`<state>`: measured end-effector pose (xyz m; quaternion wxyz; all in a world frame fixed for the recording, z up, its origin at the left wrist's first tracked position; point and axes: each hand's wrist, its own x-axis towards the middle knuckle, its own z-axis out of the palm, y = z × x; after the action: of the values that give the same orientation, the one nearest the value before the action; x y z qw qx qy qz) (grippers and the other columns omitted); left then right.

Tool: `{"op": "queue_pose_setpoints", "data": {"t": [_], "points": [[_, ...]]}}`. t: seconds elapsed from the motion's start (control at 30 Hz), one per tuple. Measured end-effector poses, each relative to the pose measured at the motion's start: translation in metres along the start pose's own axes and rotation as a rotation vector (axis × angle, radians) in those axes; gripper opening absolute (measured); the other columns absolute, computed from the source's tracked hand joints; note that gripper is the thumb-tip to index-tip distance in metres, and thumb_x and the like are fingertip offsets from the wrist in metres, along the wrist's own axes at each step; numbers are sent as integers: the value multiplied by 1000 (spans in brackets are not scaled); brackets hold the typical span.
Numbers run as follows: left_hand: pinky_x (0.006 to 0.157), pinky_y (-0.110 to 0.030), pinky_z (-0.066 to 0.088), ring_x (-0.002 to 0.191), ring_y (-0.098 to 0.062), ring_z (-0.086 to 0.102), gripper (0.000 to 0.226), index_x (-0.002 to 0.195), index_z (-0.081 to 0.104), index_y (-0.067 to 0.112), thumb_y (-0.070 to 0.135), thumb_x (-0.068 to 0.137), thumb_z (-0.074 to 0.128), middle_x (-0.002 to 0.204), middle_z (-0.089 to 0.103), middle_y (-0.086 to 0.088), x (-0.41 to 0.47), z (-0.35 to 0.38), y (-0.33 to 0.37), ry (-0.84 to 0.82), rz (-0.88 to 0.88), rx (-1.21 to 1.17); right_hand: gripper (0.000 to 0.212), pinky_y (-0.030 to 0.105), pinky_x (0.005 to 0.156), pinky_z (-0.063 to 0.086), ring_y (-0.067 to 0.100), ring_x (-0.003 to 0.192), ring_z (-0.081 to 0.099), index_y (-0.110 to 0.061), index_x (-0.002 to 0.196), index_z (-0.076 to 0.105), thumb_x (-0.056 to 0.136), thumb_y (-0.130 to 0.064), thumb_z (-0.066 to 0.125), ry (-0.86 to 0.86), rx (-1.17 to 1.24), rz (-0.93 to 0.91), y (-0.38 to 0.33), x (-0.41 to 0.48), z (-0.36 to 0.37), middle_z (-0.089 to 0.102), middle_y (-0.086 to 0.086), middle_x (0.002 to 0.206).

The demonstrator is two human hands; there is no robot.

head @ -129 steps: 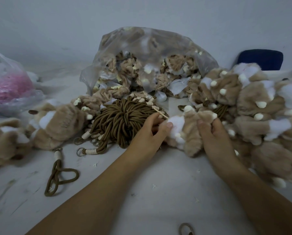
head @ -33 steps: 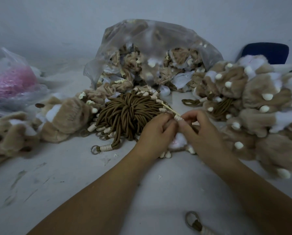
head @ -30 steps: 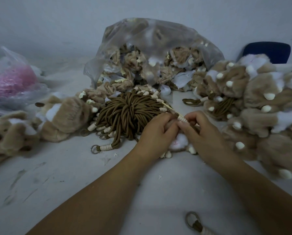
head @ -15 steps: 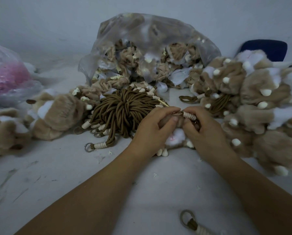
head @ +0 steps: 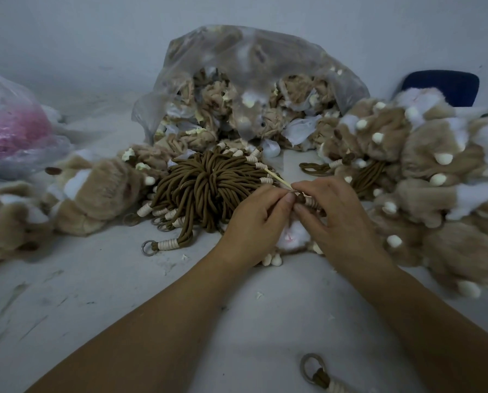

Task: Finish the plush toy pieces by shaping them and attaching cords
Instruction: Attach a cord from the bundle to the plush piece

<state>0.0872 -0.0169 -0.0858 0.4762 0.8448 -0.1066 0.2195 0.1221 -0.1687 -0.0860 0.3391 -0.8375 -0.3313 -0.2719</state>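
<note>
Head camera — left hand (head: pixel 251 225) pinched a thin stick (head: pixel 276 177), right hand (head: pixel 342 222) pinched the wrapped cord (head: pixel 310 201) — both above a plush piece (head: pixel 293 236).

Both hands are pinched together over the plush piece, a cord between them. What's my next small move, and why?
Probably ease the stick forward to work the end of the cord down into the plush piece. The left hand pinches the stick just where the right hand pinches the cord by its cream wrap, directly above the piece; whether it is seated is hidden.
</note>
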Motion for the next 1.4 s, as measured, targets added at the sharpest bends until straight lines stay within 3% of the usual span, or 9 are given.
{"op": "queue_pose_setpoints", "data": {"t": [0.23, 0.33, 0.43, 0.5, 0.7, 0.93, 1.07, 1.17, 1.4], "points": [[76, -21, 43, 83, -11, 55, 23, 88, 65, 6, 11, 102, 48, 89, 59, -10, 1, -2, 0, -3, -10, -56, 35, 36, 76, 47, 26, 98, 53, -11, 118, 64, 84, -7, 68, 2, -44, -29, -1, 1, 2, 56, 9, 107], [76, -16, 41, 81, -8, 53, 22, 88, 66, 10, 10, 102, 49, 87, 55, -6, 1, -1, 0, 5, 19, -50, 29, 32, 79, 42, 28, 97, 53, -10, 112, 66, 84, -8, 69, 17, -64, -24, 0, 1, 2, 58, 10, 105], [85, -24, 46, 92, -11, 54, 17, 99, 71, 6, 10, 100, 54, 96, 54, -5, 1, 0, -1, 53, 59, -20, 22, 29, 82, 40, 26, 94, 54, -8, 107, 67, 85, -7, 67, 51, -55, -21, -1, 3, -2, 58, 10, 100], [91, -35, 48, 101, -17, 55, 16, 104, 73, 4, 9, 97, 60, 105, 53, -7, 2, 0, -1, 131, 103, 30, 19, 35, 81, 45, 27, 92, 55, -7, 107, 67, 88, -8, 64, 61, -26, -23, -2, 4, -3, 57, 11, 98], [79, -48, 47, 93, -28, 57, 5, 90, 69, 4, 8, 87, 68, 97, 60, -11, 5, 6, -1, 320, 332, 357, 18, 41, 79, 47, 28, 91, 54, -4, 106, 67, 89, -6, 62, 80, -22, -29, -2, 3, -3, 56, 13, 98], [74, -29, 44, 80, -14, 52, 13, 84, 66, 5, 15, 91, 61, 84, 55, 1, 4, 6, 0, 208, 216, 186, 24, 30, 82, 42, 24, 96, 53, -6, 112, 66, 91, -12, 56, 60, -34, -17, 1, 5, 0, 57, 9, 102], [76, -11, 43, 84, -1, 58, 13, 84, 67, 17, 14, 95, 63, 87, 59, 8, 3, 3, 3, 152, -48, -158, 40, 23, 85, 35, 17, 107, 47, -14, 126, 58, 88, -25, 61, -40, -49, 45, -1, 3, 6, 52, 2, 113], [80, -14, 46, 88, -5, 61, 13, 85, 69, 15, 16, 96, 62, 91, 62, 4, 3, 3, 3, 94, -125, -271, 44, 24, 81, 35, 14, 103, 44, -16, 125, 58, 88, -37, 52, -49, -55, 80, 1, 3, 6, 50, 0, 110], [72, -16, 48, 83, -5, 60, 20, 79, 67, 11, 14, 97, 58, 91, 63, 0, 2, 2, 2, 47, -197, -367, 35, 29, 68, 38, 13, 89, 42, -14, 117, 63, 88, -33, 56, -28, -60, 78, -1, 4, 6, 43, -3, 92]]}}
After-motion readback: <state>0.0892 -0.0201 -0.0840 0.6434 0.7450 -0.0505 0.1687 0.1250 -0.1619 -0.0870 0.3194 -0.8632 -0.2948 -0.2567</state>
